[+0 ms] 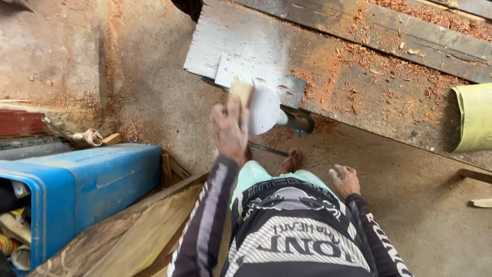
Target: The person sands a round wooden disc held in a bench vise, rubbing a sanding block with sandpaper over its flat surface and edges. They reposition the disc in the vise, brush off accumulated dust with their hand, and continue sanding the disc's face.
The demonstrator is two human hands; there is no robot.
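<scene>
gripped in the left hand [229, 131] is a small wood block [242, 91], fingers closed around its lower part, its upper end pressed against the white spinning disc [264, 109]. the disc sits on a dark shaft [296, 121] that projects from under the near edge of the bench [328, 56], just below a grey metal plate [256, 77]. right hand [345, 179] hangs loosely spread beside the hip, holding nothing, well apart from the disc. reddish sawdust [389, 77] covers the bench top toward its far right. a blue drum [97, 179] lies on the floor at the left, a plank [133, 231] leaning against it.

assessment: the block is short, so fingertips sit near the disc. light, even pressure and a firm hold low on the block would serve best, with the sleeve [207, 215] kept away from the shaft.
</scene>
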